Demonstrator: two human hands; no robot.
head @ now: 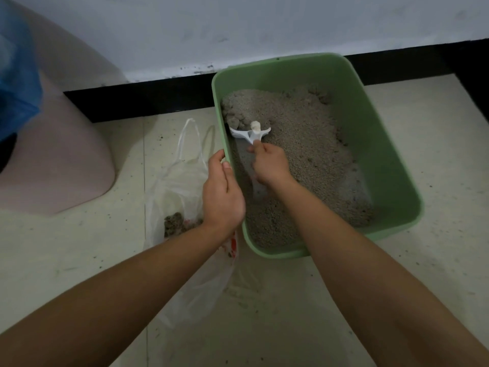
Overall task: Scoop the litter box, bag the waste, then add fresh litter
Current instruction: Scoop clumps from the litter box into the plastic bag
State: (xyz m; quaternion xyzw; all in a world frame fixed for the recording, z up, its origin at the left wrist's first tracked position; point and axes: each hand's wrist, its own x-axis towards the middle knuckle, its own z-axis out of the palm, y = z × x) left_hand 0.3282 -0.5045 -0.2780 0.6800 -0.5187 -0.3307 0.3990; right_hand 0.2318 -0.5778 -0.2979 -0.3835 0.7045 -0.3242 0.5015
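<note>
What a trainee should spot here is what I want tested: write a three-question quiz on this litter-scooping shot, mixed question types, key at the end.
1. True or false: the white scoop is lying inside the plastic bag.
2. The left hand grips: A the scoop; B the rim of the litter box; C the plastic bag.
3. Fill in: waste clumps already sit in the bag, which lies on the ____ beside the box.
Key: 1 false, the right hand holds it over the litter; 2 B; 3 floor.
</note>
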